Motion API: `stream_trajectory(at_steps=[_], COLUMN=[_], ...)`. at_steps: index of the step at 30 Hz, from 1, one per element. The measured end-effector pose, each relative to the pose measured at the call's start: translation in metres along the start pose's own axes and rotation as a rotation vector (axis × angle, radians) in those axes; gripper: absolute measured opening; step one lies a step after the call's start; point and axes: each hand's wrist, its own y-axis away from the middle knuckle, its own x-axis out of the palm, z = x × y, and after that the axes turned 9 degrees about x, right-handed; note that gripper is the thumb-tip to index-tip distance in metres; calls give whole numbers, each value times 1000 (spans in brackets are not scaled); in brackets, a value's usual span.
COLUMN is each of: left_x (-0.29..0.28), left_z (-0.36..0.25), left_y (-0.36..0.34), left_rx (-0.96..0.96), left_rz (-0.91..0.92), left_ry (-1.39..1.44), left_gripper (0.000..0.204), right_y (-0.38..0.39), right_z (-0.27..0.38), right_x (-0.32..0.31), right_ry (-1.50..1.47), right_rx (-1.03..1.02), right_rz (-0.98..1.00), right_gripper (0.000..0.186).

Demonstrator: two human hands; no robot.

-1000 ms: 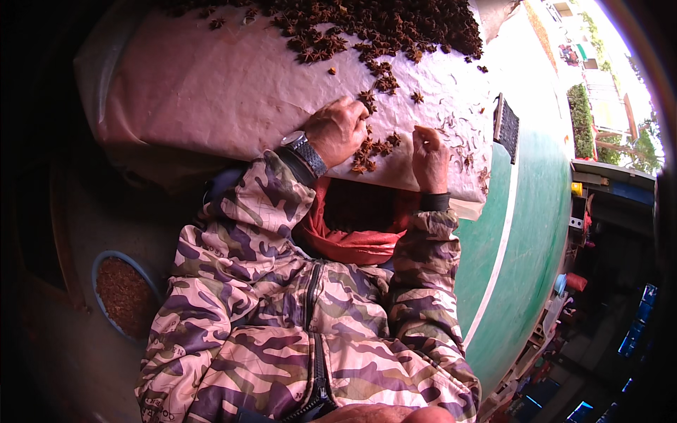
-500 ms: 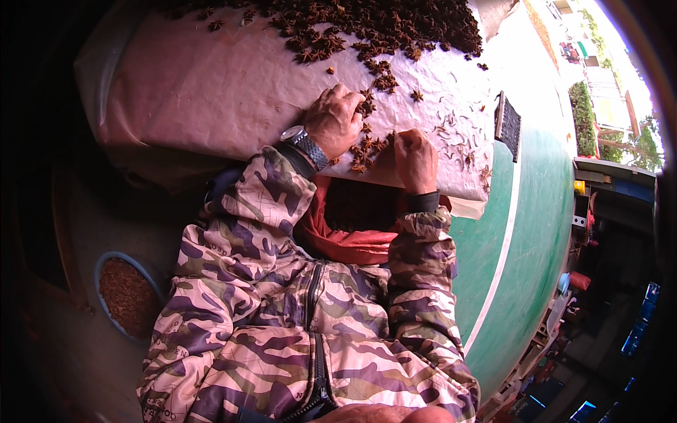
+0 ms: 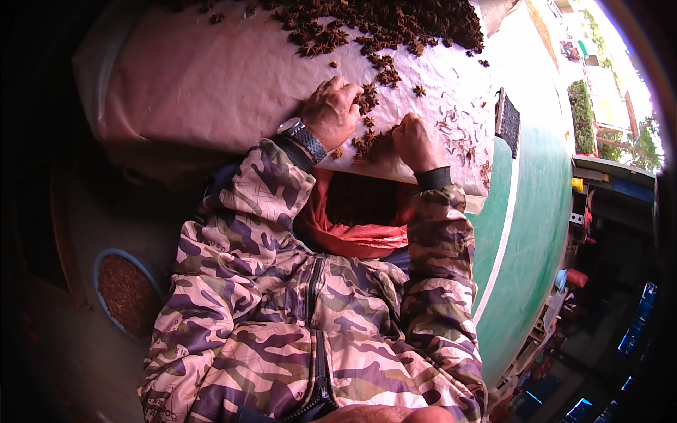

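Star anise (image 3: 364, 144) lies in a loose line on the pale sheet-covered table (image 3: 211, 84), running from the large heap (image 3: 395, 28) toward the near edge. My left hand (image 3: 331, 113), with a watch on its wrist, rests on the sheet with its fingers curled in against star anise pods at their tips. To the right of the line, my right hand (image 3: 417, 143) is closed like a fist just above the sheet; whatever its fingers hold is hidden. Below the table edge, between my forearms, a red sack (image 3: 352, 240) gapes open with dark contents.
Small pale curved bits (image 3: 458, 134) are scattered on the sheet at the right. A blue-rimmed basin (image 3: 102, 296) of brown pieces stands on the floor at lower left. Beyond the table on the right are a dark mat-like panel (image 3: 508, 123) and a green floor (image 3: 536, 211).
My right hand has moved slightly up and to the right, away from the table's near edge, still closed. My left hand has shifted slightly upward beside the star anise.
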Motion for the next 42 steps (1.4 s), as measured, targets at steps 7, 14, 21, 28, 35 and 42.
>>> stream_trajectory(at_steps=[7,14,21,28,35,42], left_x=[1,7,7,-15,2,0], left_z=[0,4,3,-3,2,-14], left_y=[0,-3,-3,4,-7,-1], left_rx=[20,6,77,99,91,169], left_rz=[3,4,57,249,-8,165], left_ry=[-3,-84,-136,73,-106,5], left_gripper=[31,36,25,16,43,20], right_y=[-4,26,32,60,12,-20], right_z=[-50,-104,-69,30,42,28], right_x=[15,-12,-2,11,1,9], right_ry=[-274,-594,-69,-304,-359,-290], right_rx=[69,511,362,-75,4,-33], right_rz=[-2,-119,-331,-119,-232,-263], right_gripper=[21,23,27,30,23,28])
